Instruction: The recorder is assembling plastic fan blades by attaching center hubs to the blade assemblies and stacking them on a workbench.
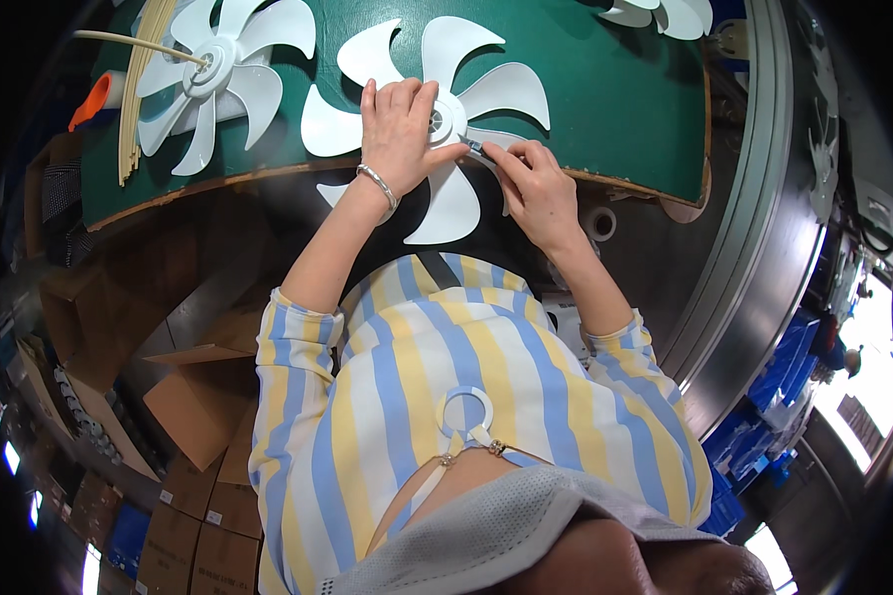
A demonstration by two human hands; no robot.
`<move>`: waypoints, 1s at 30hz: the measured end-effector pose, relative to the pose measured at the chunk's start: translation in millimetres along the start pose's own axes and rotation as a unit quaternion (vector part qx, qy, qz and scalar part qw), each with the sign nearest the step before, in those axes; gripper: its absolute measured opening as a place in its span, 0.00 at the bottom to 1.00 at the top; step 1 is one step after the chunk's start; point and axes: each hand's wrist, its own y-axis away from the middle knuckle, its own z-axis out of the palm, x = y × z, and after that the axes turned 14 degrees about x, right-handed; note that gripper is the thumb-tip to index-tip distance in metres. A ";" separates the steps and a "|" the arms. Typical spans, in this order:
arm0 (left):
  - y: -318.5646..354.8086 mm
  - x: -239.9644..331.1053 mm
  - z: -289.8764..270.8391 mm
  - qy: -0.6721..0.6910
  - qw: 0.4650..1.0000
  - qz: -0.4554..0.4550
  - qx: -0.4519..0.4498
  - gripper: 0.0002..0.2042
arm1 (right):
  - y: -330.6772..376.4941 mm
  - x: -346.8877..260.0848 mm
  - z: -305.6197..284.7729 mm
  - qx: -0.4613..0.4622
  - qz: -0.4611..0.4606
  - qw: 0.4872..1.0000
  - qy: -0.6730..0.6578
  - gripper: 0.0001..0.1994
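Note:
A white multi-bladed fan impeller (451, 203) lies on the green tabletop, its lower blades reaching past the front edge. My left hand (399, 134) rests flat over it beside the round hub (447, 117), fingers stretched and thumb pointing right. Close to that thumb, my right hand (538, 188) pinches a small dark tool (476, 148) with a metallic end. The tool's end meets the impeller near the lower right of the hub; its exact kind is too small to make out.
At the left stands another white fan impeller (208, 74), with a thin cream rod (129, 42) at its hub. Long pale strips (137, 109) and an orange-and-white object (97, 101) lie nearby. More white blades (670, 15) sit at the far right. Cardboard boxes (203, 402) stand below left.

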 end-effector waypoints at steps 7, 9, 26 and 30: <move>-4.9 -2.4 -17.3 0.053 0.994 0.035 -0.087 0.42 | -0.7 8.6 -3.3 0.054 0.017 0.998 0.016 0.17; -2.5 -0.4 -21.0 0.036 0.996 0.054 -0.067 0.41 | 1.6 9.5 -2.0 0.036 0.016 0.999 0.003 0.17; 0.0 0.1 -2.3 -0.019 1.000 0.005 -0.009 0.44 | 0.7 1.8 1.5 0.003 0.002 1.000 -0.010 0.17; 0.9 0.9 -0.9 -0.017 1.000 0.001 -0.004 0.43 | -0.7 1.2 1.1 0.005 -0.001 1.000 0.004 0.17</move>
